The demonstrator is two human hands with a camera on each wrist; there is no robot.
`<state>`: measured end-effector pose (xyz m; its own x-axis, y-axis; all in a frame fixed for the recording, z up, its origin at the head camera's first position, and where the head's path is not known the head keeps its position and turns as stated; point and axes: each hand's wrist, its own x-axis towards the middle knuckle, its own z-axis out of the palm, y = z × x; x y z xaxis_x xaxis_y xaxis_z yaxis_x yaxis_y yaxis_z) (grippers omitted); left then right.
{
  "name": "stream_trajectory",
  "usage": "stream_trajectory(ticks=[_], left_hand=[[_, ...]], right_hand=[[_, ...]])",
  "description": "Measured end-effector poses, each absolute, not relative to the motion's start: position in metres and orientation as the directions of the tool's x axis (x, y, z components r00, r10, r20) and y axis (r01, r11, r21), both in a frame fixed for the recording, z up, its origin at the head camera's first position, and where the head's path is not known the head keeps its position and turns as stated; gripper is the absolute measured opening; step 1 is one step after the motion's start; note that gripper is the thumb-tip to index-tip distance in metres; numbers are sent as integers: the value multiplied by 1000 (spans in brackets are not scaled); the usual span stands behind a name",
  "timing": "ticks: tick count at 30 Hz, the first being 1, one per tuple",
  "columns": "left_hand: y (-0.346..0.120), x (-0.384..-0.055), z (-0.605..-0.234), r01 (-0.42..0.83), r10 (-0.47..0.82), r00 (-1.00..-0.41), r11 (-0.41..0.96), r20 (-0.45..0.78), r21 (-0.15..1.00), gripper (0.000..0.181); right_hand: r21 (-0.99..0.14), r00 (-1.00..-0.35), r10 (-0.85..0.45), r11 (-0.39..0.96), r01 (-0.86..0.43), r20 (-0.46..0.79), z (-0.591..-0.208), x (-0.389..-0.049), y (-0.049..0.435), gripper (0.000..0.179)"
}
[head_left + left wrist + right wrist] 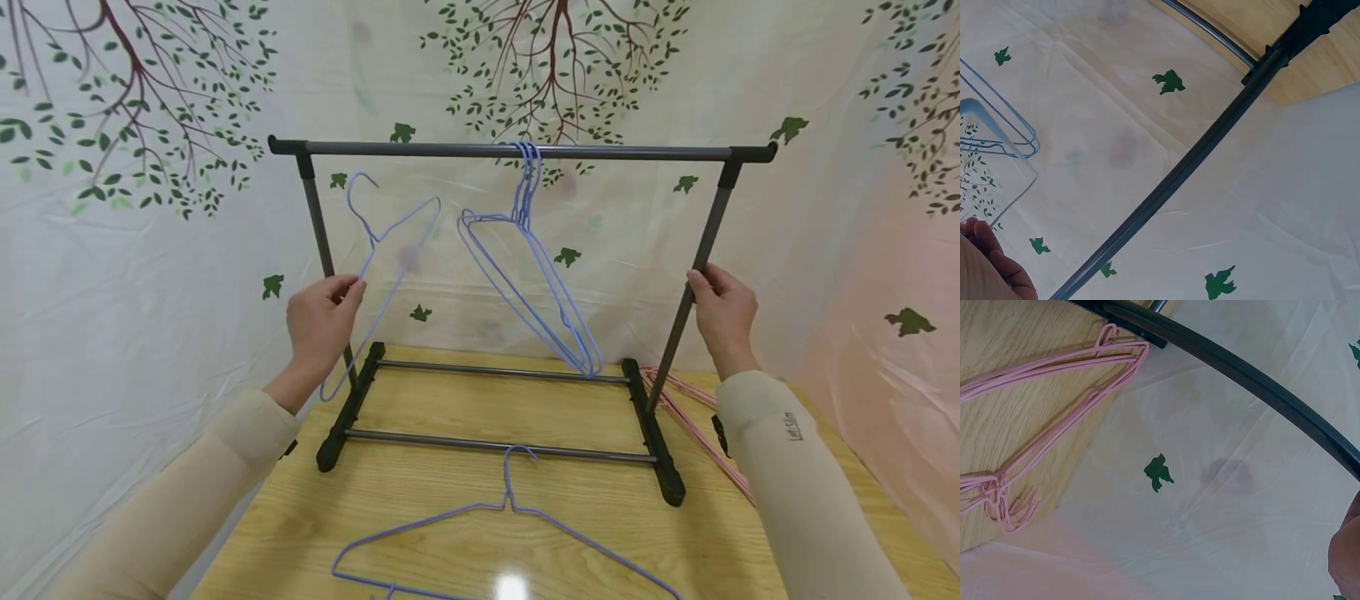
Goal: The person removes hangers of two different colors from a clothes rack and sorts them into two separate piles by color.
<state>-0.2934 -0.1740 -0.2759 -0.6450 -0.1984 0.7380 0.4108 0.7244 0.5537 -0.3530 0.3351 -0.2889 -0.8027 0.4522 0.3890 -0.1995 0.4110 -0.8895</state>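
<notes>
My left hand (322,321) pinches a blue wire hanger (408,271) by its near shoulder, beside the rack's left post. The hanger's hook points up, below the level of the top bar and left of the hung ones. My right hand (726,315) grips the right post (693,287) of the black clothes rack, thumb in front of it. Several blue hangers (551,275) hang together from the top bar (420,150), a little right of its middle. In the left wrist view, fingertips (1013,272) show at the lower left corner.
Another blue hanger (442,517) lies on the wooden table (285,533) in front of the rack's base. Pink hangers (1066,412) lie in a bundle to the right of the rack, partly behind my right sleeve. A curtain with leaf prints (637,75) hangs close behind.
</notes>
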Motion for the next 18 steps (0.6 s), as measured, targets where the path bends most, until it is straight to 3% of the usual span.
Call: stream_trajectory(ticks=[18], left_hand=[[-206,-288,-313,378,-122,-686,783,717,494,20]], right_hand=[[-891,-804,454,409,-195,384,-288,-352,334,50]])
